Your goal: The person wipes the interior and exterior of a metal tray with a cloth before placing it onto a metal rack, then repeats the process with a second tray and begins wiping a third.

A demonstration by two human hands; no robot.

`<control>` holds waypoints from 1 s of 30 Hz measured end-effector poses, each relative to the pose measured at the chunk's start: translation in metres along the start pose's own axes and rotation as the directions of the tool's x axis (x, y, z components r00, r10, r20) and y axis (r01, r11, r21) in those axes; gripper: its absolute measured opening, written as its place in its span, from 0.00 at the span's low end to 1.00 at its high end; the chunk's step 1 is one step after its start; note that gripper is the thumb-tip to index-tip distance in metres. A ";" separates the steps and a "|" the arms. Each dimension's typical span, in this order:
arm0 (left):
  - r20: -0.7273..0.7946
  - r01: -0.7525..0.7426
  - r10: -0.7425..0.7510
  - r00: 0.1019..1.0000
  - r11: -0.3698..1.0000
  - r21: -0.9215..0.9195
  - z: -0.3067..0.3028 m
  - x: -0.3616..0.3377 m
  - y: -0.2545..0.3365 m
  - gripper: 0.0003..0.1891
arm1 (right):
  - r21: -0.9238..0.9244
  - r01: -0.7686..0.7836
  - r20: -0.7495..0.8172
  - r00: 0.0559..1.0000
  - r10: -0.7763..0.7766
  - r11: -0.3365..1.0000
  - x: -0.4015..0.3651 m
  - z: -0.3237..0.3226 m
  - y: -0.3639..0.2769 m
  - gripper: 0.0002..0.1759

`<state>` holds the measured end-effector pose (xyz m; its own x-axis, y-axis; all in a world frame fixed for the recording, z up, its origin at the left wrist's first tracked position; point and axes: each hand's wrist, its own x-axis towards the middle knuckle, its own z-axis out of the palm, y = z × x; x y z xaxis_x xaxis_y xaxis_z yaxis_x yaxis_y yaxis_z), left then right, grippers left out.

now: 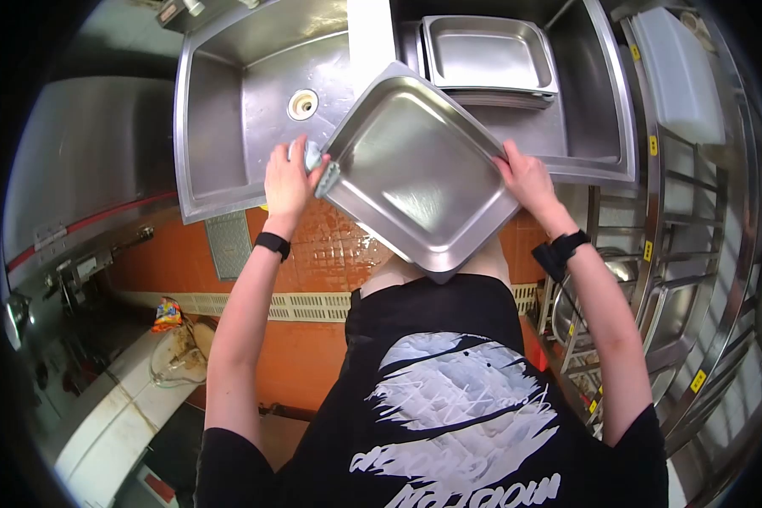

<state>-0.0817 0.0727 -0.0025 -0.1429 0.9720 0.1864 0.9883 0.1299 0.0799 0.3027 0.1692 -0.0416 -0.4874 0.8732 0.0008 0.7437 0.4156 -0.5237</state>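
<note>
A rectangular steel pan (423,161) is tilted cornerwise in front of my body, over the front edge of the sinks. My left hand (290,184) is closed round a light blue-grey cloth or sponge (328,179), pressed at the pan's left corner. At the right corner, my right hand (529,179) grips the pan's rim between thumb and fingers. Behind the pan, a stack of steel pans (489,55) stands in the right sink basin (559,140). To the left lies the other basin (267,93), with a round drain (303,104).
A metal rack (652,212) with yellow labels stands on the right, holding a translucent plastic container (673,76) and steel pans. Below is a wet orange tiled floor (317,241) with a pale drain grate (305,306). A stained white counter (110,415) is at lower left.
</note>
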 end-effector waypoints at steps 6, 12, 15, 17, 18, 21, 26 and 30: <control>0.107 -0.133 0.149 0.983 0.981 -0.141 0.002 -0.016 0.028 0.35 | -0.022 0.101 0.143 0.985 -0.097 0.995 0.028 -0.022 0.007 0.13; 0.072 -0.239 0.242 0.968 0.970 -0.055 0.012 0.041 0.049 0.34 | -0.056 0.198 0.260 0.949 -0.177 0.979 0.041 -0.024 0.002 0.13; 0.011 -0.298 0.299 0.954 0.954 -0.032 0.018 0.074 0.058 0.33 | -0.066 0.209 0.286 0.941 -0.182 0.976 0.044 -0.025 0.001 0.13; 0.237 -0.252 0.263 0.935 0.965 -0.078 0.015 0.088 0.062 0.31 | -0.072 0.211 0.297 0.937 -0.181 0.975 0.044 -0.023 0.001 0.13; 0.306 -0.142 0.183 0.934 0.978 -0.150 0.016 0.092 0.062 0.26 | -0.083 0.212 0.280 0.943 -0.181 0.974 0.044 -0.022 0.002 0.13; 0.364 -0.041 0.119 0.924 0.976 -0.216 0.022 0.094 0.057 0.22 | -0.065 0.211 0.174 0.965 -0.197 0.975 0.042 -0.022 0.001 0.14; 0.292 -0.044 0.112 0.950 0.972 -0.232 0.014 0.081 0.048 0.21 | 0.041 0.171 -0.172 0.972 -0.161 0.984 0.025 -0.027 -0.003 0.17; 0.308 0.021 0.041 0.951 0.981 -0.195 0.007 0.066 0.034 0.23 | 0.337 -0.089 -0.141 0.980 0.143 0.937 -0.017 -0.020 -0.005 0.32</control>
<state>-0.0571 0.1427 0.0062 -0.0788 0.9895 -0.1208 0.9557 0.1095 0.2733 0.3158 0.1574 -0.0218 -0.3064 0.9508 0.0458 0.5861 0.2264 -0.7779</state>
